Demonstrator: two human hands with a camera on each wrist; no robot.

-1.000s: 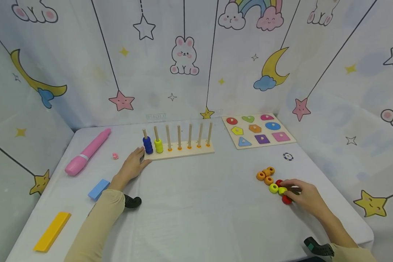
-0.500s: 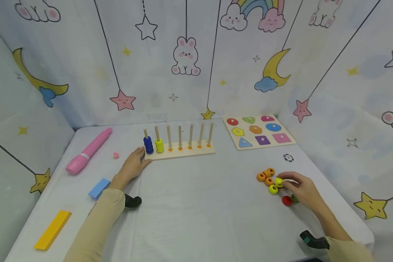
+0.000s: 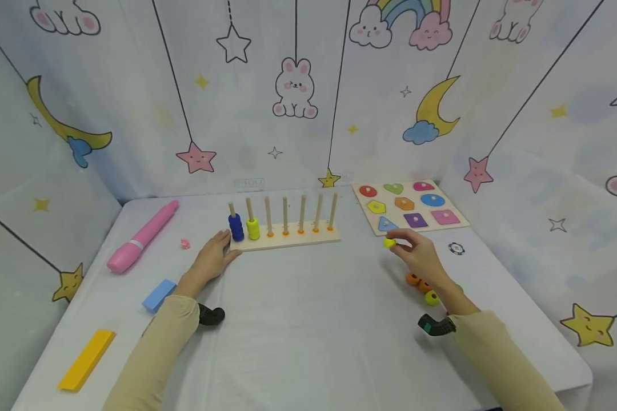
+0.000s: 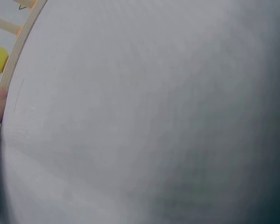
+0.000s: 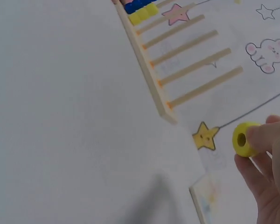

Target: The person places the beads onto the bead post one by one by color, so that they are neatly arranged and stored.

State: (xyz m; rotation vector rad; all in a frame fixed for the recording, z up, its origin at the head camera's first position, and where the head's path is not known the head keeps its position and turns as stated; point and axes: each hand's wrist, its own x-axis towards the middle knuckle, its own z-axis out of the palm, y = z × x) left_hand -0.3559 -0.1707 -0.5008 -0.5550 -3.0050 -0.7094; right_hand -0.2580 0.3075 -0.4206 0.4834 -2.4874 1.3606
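My right hand pinches a yellow bead with a hole through it, between thumb and fingers. It hangs over the table right of the wooden peg board; the right wrist view shows the bead with its hole facing the camera. My left hand rests at the board's left end, fingers extended beside it and thumb at its front edge. Blue beads sit on the first peg and yellow beads on the second. The other pegs are bare, with orange dots at their feet.
Loose orange beads and a yellow-green bead lie beneath my right forearm, partly hidden. Behind stands a shape puzzle board, with a poker chip nearby. At left lie a pink bat-shaped toy, a blue block and a yellow block.
My right hand has picked a yellow bead from the loose group and carried it up and left, towards the peg board. The left hand stays at the board's end.
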